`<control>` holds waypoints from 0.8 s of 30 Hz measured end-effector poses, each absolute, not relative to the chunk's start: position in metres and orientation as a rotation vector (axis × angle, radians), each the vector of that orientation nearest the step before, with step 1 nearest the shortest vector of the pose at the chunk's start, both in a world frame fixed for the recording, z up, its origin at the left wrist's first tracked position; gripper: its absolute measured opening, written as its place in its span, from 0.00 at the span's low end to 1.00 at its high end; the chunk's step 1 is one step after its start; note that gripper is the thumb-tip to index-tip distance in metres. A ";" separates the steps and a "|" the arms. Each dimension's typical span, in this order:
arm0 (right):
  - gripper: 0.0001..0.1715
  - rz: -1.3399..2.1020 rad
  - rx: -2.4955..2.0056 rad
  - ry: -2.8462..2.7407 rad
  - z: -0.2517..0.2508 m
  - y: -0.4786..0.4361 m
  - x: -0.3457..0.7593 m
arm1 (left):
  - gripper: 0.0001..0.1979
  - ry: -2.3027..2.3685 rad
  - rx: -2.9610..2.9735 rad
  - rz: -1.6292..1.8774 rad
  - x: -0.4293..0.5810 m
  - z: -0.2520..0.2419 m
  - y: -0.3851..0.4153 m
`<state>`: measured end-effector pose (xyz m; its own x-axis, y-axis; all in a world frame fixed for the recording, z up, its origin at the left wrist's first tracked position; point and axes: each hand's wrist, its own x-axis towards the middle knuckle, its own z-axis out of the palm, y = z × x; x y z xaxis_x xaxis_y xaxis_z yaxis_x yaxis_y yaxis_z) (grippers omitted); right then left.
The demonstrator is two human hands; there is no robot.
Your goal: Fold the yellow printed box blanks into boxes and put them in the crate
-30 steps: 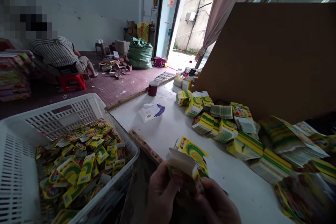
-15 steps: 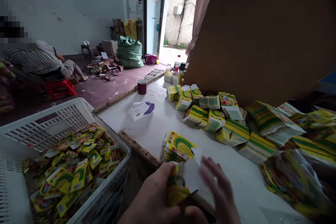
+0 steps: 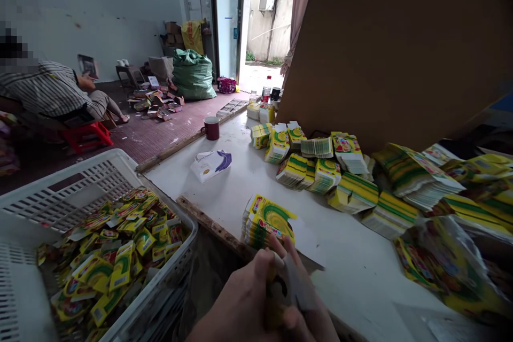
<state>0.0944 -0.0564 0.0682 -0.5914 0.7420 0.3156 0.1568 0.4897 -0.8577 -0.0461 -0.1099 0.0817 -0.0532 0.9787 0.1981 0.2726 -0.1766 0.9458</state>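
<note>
A small yellow carton (image 3: 274, 307) with a white inner side is between my two hands at the bottom middle, mostly covered by the fingers. My left hand (image 3: 244, 296) is closed around its left side, thumb at the top. Wrapped against the right side, my right hand (image 3: 310, 299) presses a white flap (image 3: 292, 280) with fingers reaching over the top. Just beyond the hands lies a stack of flat yellow and green cartons (image 3: 274, 219) on the white table (image 3: 352, 256). To the left, a white plastic basket (image 3: 120, 157) holds a heap of folded yellow cartons (image 3: 124, 262).
Bundles of cartons (image 3: 352, 192) line the table's right side before a large brown board (image 3: 393, 53). A tissue pack (image 3: 211, 164) and a dark red mug (image 3: 211, 128) stand farther back. A wooden strip (image 3: 208, 224) edges the table. A person in stripes (image 3: 44, 88) sits at left.
My right hand has moved left and closed onto the carton. The white flap, spread wide before, is now pressed in between my hands. The view has shifted slightly.
</note>
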 end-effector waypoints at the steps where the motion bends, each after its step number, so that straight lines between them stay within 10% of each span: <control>1: 0.33 1.017 -0.700 -2.071 0.067 -0.059 0.094 | 0.26 1.377 1.479 1.333 -0.044 0.080 -0.111; 5: 0.22 1.012 -0.644 -2.122 0.062 -0.059 0.096 | 0.29 1.515 1.293 1.633 -0.037 0.072 -0.117; 12: 0.41 0.847 -0.613 -2.293 0.074 -0.049 0.107 | 0.27 1.698 1.432 1.421 -0.067 0.078 -0.128; 19: 0.14 1.069 -0.566 -2.489 0.099 -0.039 0.116 | 0.27 1.694 1.581 1.268 -0.083 0.091 -0.127; 24: 0.25 1.028 -0.727 -2.155 0.087 -0.051 0.097 | 0.27 1.713 1.490 1.388 -0.075 0.090 -0.125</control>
<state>0.0967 -0.0509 0.0871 -0.6463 0.7000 0.3038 0.2043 0.5424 -0.8149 -0.0745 -0.1247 0.0901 -0.2950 0.9213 0.2533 0.4388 -0.1049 0.8924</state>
